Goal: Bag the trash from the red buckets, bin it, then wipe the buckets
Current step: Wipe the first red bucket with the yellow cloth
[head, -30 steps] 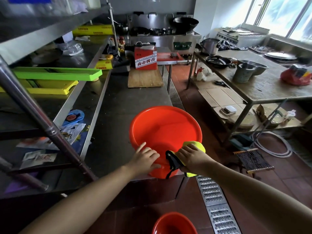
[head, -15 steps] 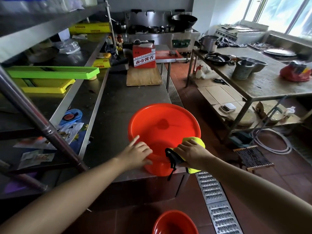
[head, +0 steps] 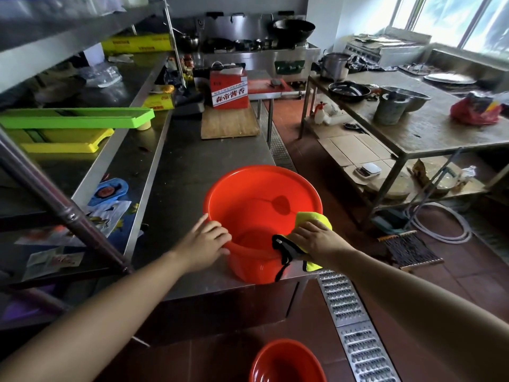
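Commercial kitchen in daylight from windows (head: 451, 20) at upper right. Steel table (head: 192, 172) at centre, steel shelving (head: 91, 86) to the left. Second steel table (head: 429, 128) on the right. Red-brown tiled floor (head: 468, 274), crossed by a metal drain grate (head: 355, 332). Wok range (head: 259, 48) against the far wall.

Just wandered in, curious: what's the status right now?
Left hand flat against red bucket, steadying. Right hand presses yellow cloth on its rim. Second bucket on floor, nothing blocking.
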Action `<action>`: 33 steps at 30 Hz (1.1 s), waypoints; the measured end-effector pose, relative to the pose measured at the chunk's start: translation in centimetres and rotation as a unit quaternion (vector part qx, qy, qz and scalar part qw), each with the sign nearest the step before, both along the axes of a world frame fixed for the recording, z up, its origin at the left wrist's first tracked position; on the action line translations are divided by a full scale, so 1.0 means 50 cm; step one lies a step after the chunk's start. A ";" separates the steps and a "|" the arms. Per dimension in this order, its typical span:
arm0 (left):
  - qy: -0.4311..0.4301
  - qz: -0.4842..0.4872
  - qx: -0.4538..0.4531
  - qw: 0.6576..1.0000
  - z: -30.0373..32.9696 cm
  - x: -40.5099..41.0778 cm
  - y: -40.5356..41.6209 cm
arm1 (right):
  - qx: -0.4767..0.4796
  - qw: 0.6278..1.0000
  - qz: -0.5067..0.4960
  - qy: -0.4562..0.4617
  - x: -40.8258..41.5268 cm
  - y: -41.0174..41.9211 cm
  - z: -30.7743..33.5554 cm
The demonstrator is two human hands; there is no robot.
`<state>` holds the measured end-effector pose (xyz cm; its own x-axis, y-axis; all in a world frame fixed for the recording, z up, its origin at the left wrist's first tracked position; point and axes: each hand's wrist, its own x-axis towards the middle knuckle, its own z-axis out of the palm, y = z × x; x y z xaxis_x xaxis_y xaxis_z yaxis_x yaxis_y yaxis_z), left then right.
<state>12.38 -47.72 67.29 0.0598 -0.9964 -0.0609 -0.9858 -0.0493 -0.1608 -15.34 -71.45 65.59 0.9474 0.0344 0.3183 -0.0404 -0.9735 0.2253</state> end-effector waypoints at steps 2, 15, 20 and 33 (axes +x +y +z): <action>-0.003 -0.033 0.012 0.999 -0.005 -0.032 -0.013 | -0.003 1.000 -0.003 -0.008 0.013 0.017 0.000; 0.027 -0.035 -0.067 0.997 0.005 -0.003 -0.003 | 0.030 0.994 -0.040 0.097 -0.002 0.004 0.017; -0.016 -0.060 -0.019 0.998 0.016 -0.027 -0.037 | 0.050 0.988 -0.087 0.115 0.040 0.042 0.031; -0.006 0.008 -0.022 1.000 0.034 0.018 -0.040 | 0.070 0.987 -0.066 0.131 0.005 -0.020 0.052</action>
